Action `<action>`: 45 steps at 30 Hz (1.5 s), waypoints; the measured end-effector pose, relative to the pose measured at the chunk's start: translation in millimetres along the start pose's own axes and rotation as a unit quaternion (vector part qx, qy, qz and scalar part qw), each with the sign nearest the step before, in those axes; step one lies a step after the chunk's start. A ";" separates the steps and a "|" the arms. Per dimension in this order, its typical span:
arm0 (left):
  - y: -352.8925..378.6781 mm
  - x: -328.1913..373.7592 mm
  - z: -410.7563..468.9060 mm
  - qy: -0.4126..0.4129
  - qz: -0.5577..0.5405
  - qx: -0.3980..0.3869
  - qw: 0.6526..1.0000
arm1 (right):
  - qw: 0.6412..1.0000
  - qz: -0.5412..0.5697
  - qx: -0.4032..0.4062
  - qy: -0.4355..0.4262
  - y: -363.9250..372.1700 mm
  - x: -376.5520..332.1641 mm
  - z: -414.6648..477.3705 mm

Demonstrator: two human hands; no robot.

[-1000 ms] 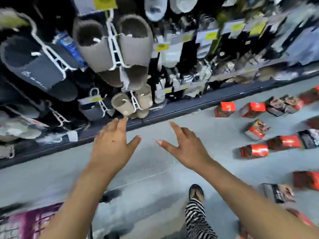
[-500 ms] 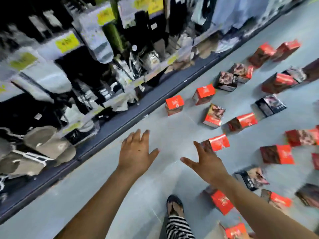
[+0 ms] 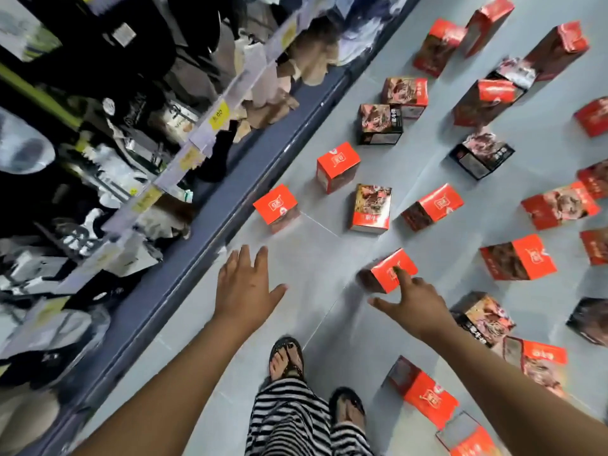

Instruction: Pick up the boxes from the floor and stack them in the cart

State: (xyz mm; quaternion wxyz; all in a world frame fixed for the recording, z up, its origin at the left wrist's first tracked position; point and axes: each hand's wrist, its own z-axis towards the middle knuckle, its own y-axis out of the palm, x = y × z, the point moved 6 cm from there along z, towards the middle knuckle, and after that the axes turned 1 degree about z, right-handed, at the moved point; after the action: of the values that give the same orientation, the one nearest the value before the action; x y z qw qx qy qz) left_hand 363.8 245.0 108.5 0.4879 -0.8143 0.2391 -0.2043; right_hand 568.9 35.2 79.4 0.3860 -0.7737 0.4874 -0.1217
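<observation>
Head view, looking down: a red box (image 3: 388,271) lies on the grey floor (image 3: 312,258) ahead of the person's feet. The right hand (image 3: 418,307) hovers at it, thumb and forefinger splayed, gripping nothing. The left hand (image 3: 245,287) is empty, fingers spread. Other boxes (image 3: 337,166) lie scattered to the right, and shelving (image 3: 204,232) stands on the left.

Even, fairly bright overhead light falls on the grey floor (image 3: 329,258), and the boxes (image 3: 371,207) cast short soft shadows. The shelves (image 3: 98,159) are dim, smeared by motion blur, and bowed by wide-angle distortion.
</observation>
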 end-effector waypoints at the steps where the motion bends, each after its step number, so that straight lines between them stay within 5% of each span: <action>1: 13.7 2.3 19.0 0.004 0.006 0.002 1.000 | 1.000 0.008 0.007 0.007 5.5 7.0 18.7; 10: 133.6 20.5 186.7 0.026 0.044 0.081 0.995 | 0.994 -0.065 0.086 0.014 74.9 87.1 166.9; 17: 158.2 -11.0 277.5 -0.015 0.050 0.152 0.987 | 0.990 -0.044 0.135 -0.009 108.0 99.8 226.2; 28: 150.4 -9.8 315.0 0.056 0.182 0.198 0.961 | 0.990 0.063 0.119 0.039 120.6 112.6 246.7; 32: 160.7 -2.8 307.8 0.103 0.169 0.142 0.970 | 0.986 0.126 0.096 0.052 139.3 121.2 235.2; 41: 181.0 44.2 259.8 0.145 0.067 0.135 0.978 | 0.950 0.241 0.150 -0.133 161.5 139.3 206.9; 45: 203.0 79.1 233.1 0.210 0.104 0.120 0.965 | 0.947 0.166 0.183 -0.205 178.8 144.3 203.6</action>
State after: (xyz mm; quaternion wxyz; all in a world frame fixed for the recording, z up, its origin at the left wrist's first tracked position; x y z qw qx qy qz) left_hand 520.6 277.8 -167.4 0.5398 -0.6589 0.3936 -0.3459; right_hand 637.3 -30.4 -212.6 0.6274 -0.6063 0.4884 0.0177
